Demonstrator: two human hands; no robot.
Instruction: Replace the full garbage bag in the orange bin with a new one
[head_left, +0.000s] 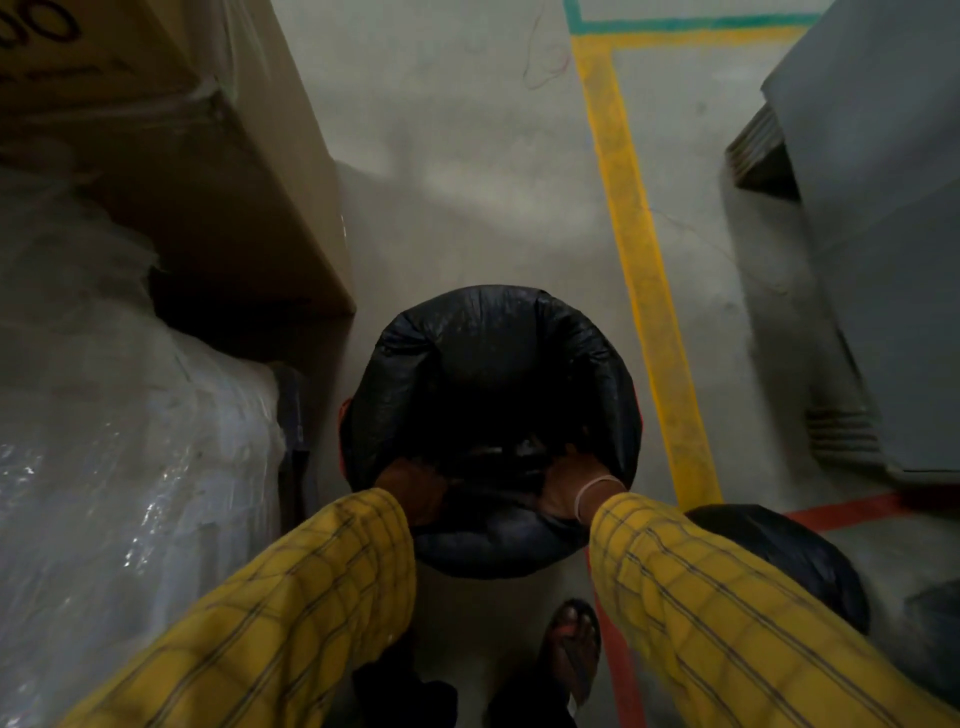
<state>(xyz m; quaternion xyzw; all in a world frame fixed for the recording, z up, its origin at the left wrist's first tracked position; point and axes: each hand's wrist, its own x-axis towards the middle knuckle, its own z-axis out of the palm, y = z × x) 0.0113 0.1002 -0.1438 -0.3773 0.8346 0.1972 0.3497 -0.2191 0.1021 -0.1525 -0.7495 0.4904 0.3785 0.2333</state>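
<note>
Black crinkled bag (488, 338) is lining the round orange bin (344, 415) on the floor; left hand (410, 486) and right hand (569, 486) are both pinching its near rim.

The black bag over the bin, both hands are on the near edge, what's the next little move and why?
Probably pull the near edge down over the rim. The black bag already wraps the far rim, while the left hand and right hand hold bunched plastic at the near side of the orange bin.

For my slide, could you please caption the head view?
Both hands, left hand and right hand, fit a black garbage bag over the orange bin.
</note>
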